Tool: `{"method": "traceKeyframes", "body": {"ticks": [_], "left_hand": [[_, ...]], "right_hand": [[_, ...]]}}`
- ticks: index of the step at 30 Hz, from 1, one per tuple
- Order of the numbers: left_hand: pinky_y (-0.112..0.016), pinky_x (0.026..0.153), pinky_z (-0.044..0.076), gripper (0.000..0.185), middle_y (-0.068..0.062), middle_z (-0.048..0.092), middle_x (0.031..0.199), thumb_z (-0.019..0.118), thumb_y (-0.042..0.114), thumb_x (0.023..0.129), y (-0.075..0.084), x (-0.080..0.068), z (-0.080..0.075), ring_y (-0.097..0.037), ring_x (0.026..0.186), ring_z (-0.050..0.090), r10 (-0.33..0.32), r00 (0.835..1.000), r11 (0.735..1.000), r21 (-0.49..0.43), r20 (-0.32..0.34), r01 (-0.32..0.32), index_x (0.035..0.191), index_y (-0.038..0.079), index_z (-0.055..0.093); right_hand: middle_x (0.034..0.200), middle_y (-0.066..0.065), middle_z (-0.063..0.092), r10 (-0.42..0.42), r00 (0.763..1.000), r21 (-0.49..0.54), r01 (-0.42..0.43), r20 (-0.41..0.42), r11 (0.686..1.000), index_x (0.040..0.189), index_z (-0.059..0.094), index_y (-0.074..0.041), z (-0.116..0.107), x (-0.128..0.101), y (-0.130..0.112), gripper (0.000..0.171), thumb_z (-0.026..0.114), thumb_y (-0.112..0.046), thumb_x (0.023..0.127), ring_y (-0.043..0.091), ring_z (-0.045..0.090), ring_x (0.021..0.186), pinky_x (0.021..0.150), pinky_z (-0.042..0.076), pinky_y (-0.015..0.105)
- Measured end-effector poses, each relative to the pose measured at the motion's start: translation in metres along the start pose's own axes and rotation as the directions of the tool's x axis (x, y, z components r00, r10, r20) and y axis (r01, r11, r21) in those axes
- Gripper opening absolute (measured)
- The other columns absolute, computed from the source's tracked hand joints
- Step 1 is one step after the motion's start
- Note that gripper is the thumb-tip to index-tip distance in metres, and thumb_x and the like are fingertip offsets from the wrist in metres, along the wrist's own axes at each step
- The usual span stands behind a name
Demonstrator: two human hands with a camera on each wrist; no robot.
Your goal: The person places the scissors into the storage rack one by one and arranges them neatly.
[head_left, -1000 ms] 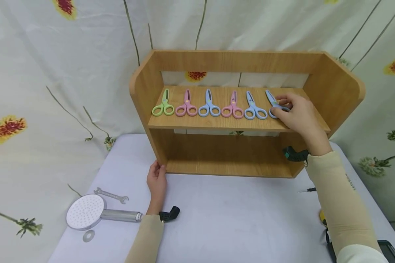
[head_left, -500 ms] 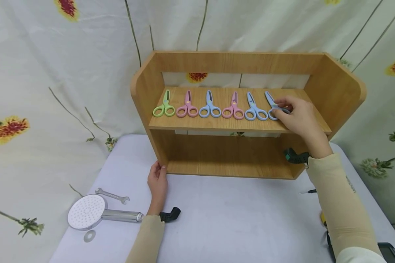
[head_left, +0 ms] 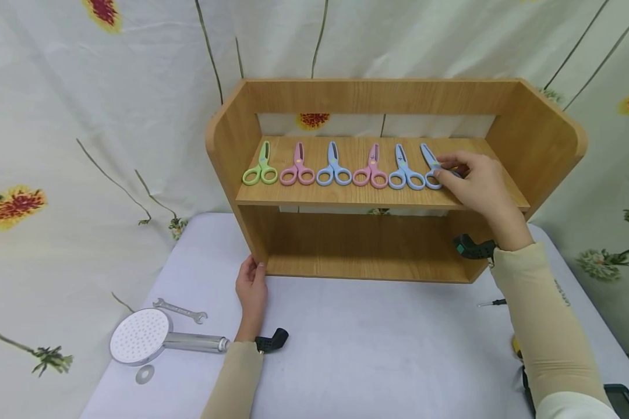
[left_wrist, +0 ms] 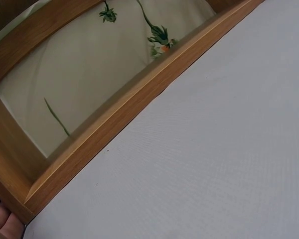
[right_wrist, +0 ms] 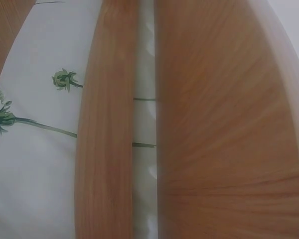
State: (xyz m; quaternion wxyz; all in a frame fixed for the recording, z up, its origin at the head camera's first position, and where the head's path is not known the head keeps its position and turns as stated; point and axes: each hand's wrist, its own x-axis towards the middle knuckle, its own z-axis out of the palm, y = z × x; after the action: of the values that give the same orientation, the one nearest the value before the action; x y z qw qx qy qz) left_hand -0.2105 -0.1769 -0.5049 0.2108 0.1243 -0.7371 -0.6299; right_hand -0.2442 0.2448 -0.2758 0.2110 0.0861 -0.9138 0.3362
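Observation:
At the right end of the upper shelf, my right hand [head_left: 474, 177] pinches the handle of a pair of blue scissors [head_left: 428, 156], whose right loop is mostly hidden by the fingers. Left of it, along the wooden rack [head_left: 367, 96], lie more blue scissors [head_left: 406, 169], pink scissors [head_left: 370, 169], blue scissors [head_left: 333, 166], pink scissors [head_left: 297, 166] and green scissors [head_left: 260, 166], tips pointing back. My left hand [head_left: 251, 294] holds the rack's lower left front corner, thumb at the front edge; its fingers [left_wrist: 1, 216] show at the corner in the left wrist view.
A shower head [head_left: 141, 337], a wrench [head_left: 180, 310] and a metal washer [head_left: 144, 374] lie on the white table [head_left: 367, 349] at left. Beside the right sleeve are a thin dark-handled tool [head_left: 495, 302] and a black tray-like object [head_left: 626, 401]. Flowered cloth hangs behind.
The rightmost blue scissors have shifted slightly left with my right hand. The blue pair beside them has turned a little straighter. My left hand stays at the corner.

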Motion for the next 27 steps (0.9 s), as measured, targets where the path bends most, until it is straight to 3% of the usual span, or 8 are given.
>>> {"method": "traceKeyframes", "body": {"ticks": [6, 10, 13, 16, 20, 22, 24, 27], "left_hand": [[0.001, 0.086, 0.042, 0.039, -0.026, 0.058, 0.142, 0.050, 0.009, 0.105, 0.026, -0.010, -0.001, -0.038, 0.128, 0.059, -0.013, 1.000, 1.000, 0.017, 0.016, 0.013, 0.142, -0.005, 0.052], [-0.002, 0.086, 0.045, 0.039, -0.028, 0.057, 0.141, 0.050, 0.009, 0.105, 0.037, -0.016, -0.002, -0.038, 0.127, 0.059, -0.011, 0.999, 1.000, 0.009, 0.033, 0.011, 0.141, -0.006, 0.052], [-0.002, 0.086, 0.045, 0.040, -0.029, 0.057, 0.140, 0.049, 0.010, 0.105, 0.032, -0.014, 0.001, -0.037, 0.124, 0.059, -0.009, 0.999, 1.000, 0.008, 0.037, 0.008, 0.142, -0.006, 0.052], [-0.001, 0.083, 0.042, 0.040, -0.025, 0.059, 0.139, 0.049, 0.010, 0.105, 0.017, -0.006, 0.003, -0.033, 0.122, 0.059, -0.015, 1.000, 1.000, 0.010, 0.025, 0.015, 0.143, -0.003, 0.052], [-0.004, 0.085, 0.045, 0.041, -0.025, 0.060, 0.139, 0.050, 0.014, 0.106, 0.002, 0.001, 0.002, -0.033, 0.121, 0.060, -0.013, 1.000, 1.000, 0.024, 0.006, 0.013, 0.143, -0.001, 0.053], [-0.013, 0.095, 0.049, 0.041, -0.025, 0.059, 0.140, 0.050, 0.013, 0.105, 0.001, 0.000, 0.003, -0.034, 0.125, 0.059, -0.029, 1.000, 0.999, 0.018, 0.004, 0.029, 0.144, -0.001, 0.052], [-0.026, 0.108, 0.048, 0.044, -0.024, 0.056, 0.144, 0.051, 0.011, 0.104, 0.001, -0.005, 0.005, -0.035, 0.133, 0.055, -0.044, 0.999, 0.999, -0.003, -0.006, 0.044, 0.147, 0.000, 0.049], [-0.048, 0.123, 0.033, 0.057, -0.022, 0.042, 0.158, 0.052, 0.005, 0.101, 0.006, -0.023, 0.013, -0.035, 0.148, 0.040, -0.058, 0.998, 0.998, -0.016, 0.001, 0.058, 0.156, 0.001, 0.036]], "right_hand": [[0.112, 0.023, 0.073, 0.020, 1.000, 0.004, -0.020, 0.001, 1.000, 0.124, 0.071, -0.004, 0.000, -0.002, 0.001, 0.035, 0.067, -0.025, 0.096, 0.026, 0.059, 0.091, 0.071, 0.038, 0.019], [0.106, 0.023, 0.074, 0.004, 0.995, 0.023, -0.001, -0.102, 1.000, 0.119, 0.073, -0.002, 0.001, -0.006, 0.001, 0.031, 0.066, -0.020, 0.094, 0.008, 0.057, 0.085, 0.070, 0.038, 0.011], [0.098, 0.021, 0.075, -0.050, 0.961, 0.062, 0.069, -0.271, 0.996, 0.109, 0.075, 0.002, 0.005, -0.011, 0.003, 0.024, 0.066, -0.012, 0.091, -0.008, 0.053, 0.080, 0.069, 0.039, 0.006], [0.087, 0.005, 0.076, -0.062, 0.903, 0.163, 0.144, -0.425, 0.976, 0.098, 0.075, 0.007, 0.012, -0.024, 0.004, 0.017, 0.067, -0.005, 0.089, -0.012, 0.053, 0.076, 0.068, 0.042, 0.006], [0.079, -0.019, 0.070, 0.015, 0.853, 0.406, 0.232, -0.522, 0.884, 0.088, 0.071, 0.014, 0.025, -0.050, 0.000, 0.011, 0.067, 0.004, 0.088, -0.005, 0.057, 0.067, 0.062, 0.045, 0.010], [0.079, -0.020, 0.070, 0.031, 0.842, 0.490, 0.283, -0.539, 0.825, 0.085, 0.067, 0.016, 0.032, -0.066, -0.004, 0.009, 0.065, 0.008, 0.087, -0.003, 0.060, 0.067, 0.063, 0.048, 0.011], [0.080, -0.018, 0.071, 0.002, 0.842, 0.536, 0.341, -0.539, 0.772, 0.084, 0.064, 0.019, 0.040, -0.080, -0.008, 0.009, 0.064, 0.011, 0.087, -0.001, 0.064, 0.070, 0.066, 0.051, 0.012], [0.082, -0.015, 0.072, -0.099, 0.877, 0.569, 0.388, -0.471, 0.725, 0.085, 0.063, 0.020, 0.054, -0.095, -0.015, 0.006, 0.064, 0.014, 0.086, -0.001, 0.064, 0.072, 0.067, 0.051, 0.012]]}}
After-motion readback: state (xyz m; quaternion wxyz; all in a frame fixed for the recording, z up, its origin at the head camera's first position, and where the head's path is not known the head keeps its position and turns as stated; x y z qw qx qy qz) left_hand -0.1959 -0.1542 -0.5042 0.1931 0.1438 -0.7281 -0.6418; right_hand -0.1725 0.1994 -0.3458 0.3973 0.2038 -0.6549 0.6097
